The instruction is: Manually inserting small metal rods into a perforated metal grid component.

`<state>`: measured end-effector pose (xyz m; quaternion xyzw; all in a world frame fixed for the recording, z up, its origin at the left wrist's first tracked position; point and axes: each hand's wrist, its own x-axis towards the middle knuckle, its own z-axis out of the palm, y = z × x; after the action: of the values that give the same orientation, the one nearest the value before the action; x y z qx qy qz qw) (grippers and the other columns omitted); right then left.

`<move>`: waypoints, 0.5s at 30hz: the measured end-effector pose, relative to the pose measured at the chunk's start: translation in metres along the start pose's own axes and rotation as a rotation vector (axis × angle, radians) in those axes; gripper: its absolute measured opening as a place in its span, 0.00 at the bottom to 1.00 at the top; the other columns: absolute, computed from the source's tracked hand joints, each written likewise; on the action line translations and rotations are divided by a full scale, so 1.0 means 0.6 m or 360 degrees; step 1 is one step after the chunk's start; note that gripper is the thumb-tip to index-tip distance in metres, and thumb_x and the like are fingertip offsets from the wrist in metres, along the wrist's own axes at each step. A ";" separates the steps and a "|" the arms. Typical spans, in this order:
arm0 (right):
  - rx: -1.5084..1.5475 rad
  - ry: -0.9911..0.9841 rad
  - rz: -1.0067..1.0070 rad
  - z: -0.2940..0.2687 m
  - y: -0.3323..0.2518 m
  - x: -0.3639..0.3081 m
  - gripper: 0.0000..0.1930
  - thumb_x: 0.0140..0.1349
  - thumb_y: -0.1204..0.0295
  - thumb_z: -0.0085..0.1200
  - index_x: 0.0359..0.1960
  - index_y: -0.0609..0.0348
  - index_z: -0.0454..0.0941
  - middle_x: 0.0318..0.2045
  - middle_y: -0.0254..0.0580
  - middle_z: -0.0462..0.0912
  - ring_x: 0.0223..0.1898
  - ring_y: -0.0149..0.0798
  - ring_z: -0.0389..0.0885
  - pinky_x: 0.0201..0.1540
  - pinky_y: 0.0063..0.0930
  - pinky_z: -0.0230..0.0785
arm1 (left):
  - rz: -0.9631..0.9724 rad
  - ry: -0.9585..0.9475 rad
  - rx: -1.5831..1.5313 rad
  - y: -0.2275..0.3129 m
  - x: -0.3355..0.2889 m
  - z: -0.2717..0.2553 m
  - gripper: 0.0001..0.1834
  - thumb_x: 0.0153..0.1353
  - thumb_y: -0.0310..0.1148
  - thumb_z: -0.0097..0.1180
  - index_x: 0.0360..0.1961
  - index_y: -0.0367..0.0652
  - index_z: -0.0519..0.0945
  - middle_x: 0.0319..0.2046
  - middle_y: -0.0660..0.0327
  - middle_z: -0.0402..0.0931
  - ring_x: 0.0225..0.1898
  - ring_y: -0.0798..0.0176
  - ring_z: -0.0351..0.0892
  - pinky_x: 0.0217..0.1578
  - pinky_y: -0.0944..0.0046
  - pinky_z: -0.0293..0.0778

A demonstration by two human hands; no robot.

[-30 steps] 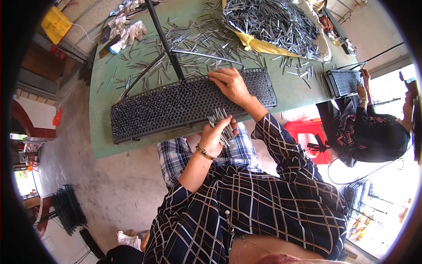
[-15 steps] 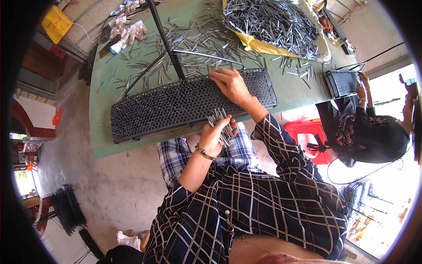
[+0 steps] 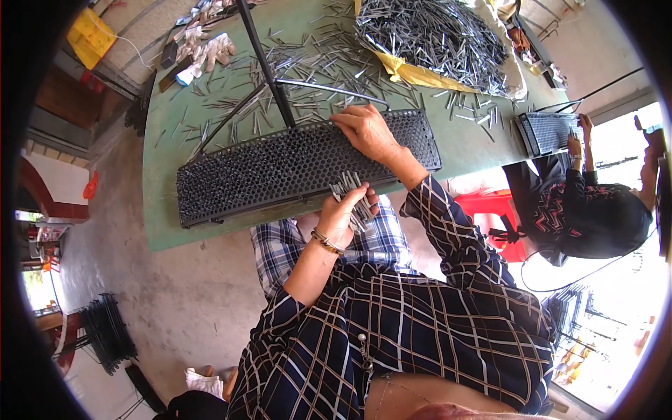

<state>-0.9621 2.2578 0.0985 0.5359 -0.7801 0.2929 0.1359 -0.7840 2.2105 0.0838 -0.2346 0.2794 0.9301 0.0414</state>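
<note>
- A bundle of metal pins [image 3: 352, 197] is gripped in the closed left hand [image 3: 344, 213], just off the near edge of the green worktop [image 3: 166, 210].
- The right hand [image 3: 365, 131] is laid fingers-down on the black perforated tray [image 3: 280, 168].
- Farther back, a heap of loose pins [image 3: 434, 35] is seen on yellow sheeting.

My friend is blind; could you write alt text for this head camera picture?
Seated at a green table, a person's left hand holds a bundle of metal pins while the right hand rests on a black perforated tray.
</note>
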 end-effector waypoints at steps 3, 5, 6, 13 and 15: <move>-0.0001 0.0009 -0.0010 -0.002 -0.002 0.002 0.09 0.56 0.71 0.52 0.38 0.54 0.79 0.31 0.37 0.77 0.37 0.39 0.77 0.41 0.33 0.62 | 0.0007 0.0007 -0.0028 0.000 0.000 0.000 0.10 0.59 0.29 0.53 0.39 0.36 0.75 0.33 0.58 0.76 0.34 0.63 0.78 0.32 0.63 0.78; -0.0004 -0.0023 0.0010 -0.005 -0.009 0.003 0.09 0.56 0.70 0.52 0.38 0.54 0.79 0.31 0.37 0.77 0.37 0.39 0.76 0.41 0.33 0.62 | 0.0014 0.0020 -0.0038 0.000 0.000 -0.001 0.10 0.59 0.30 0.54 0.39 0.36 0.76 0.32 0.58 0.76 0.33 0.63 0.79 0.32 0.64 0.79; -0.0008 -0.0056 0.0031 -0.007 -0.013 0.004 0.09 0.56 0.70 0.52 0.39 0.54 0.79 0.31 0.37 0.77 0.37 0.40 0.76 0.41 0.33 0.62 | 0.0025 0.0013 -0.0031 0.000 -0.001 -0.001 0.09 0.59 0.29 0.54 0.39 0.36 0.76 0.32 0.58 0.76 0.33 0.63 0.79 0.32 0.64 0.79; 0.0140 -0.0070 -0.0059 0.012 0.009 0.014 0.07 0.56 0.69 0.54 0.33 0.57 0.79 0.32 0.40 0.75 0.35 0.43 0.76 0.41 0.36 0.64 | 0.0027 -0.0023 -0.0040 -0.002 0.001 0.001 0.09 0.59 0.29 0.53 0.39 0.36 0.75 0.32 0.58 0.76 0.34 0.63 0.79 0.31 0.63 0.79; 0.0301 -0.0138 0.0040 0.015 0.008 0.015 0.08 0.55 0.72 0.55 0.34 0.61 0.78 0.33 0.43 0.75 0.36 0.45 0.76 0.39 0.35 0.68 | 0.0031 -0.0003 -0.0028 0.001 -0.001 -0.002 0.10 0.59 0.29 0.53 0.40 0.35 0.75 0.33 0.58 0.76 0.34 0.63 0.78 0.32 0.63 0.78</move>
<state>-0.9688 2.2467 0.0945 0.5487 -0.7607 0.3436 0.0473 -0.7833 2.2095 0.0834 -0.2314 0.2735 0.9331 0.0305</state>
